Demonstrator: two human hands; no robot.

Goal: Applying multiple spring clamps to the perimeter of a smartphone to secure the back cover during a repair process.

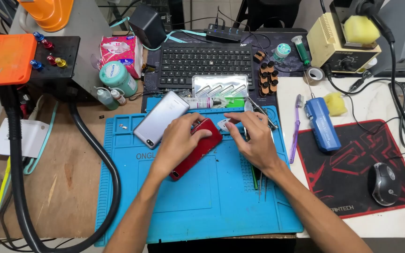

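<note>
On blue mat point(202, 206), left hand point(180, 140) presses red phone point(198, 150) under curled fingers; right hand point(255, 137) fingers spread beside.

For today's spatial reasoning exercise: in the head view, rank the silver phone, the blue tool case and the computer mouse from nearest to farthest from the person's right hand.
From the right hand:
1. Blue tool case, just to its right, at the mouse pad's edge.
2. Silver phone, to the left, past the left hand.
3. Computer mouse, far right on the red and black pad.
</note>
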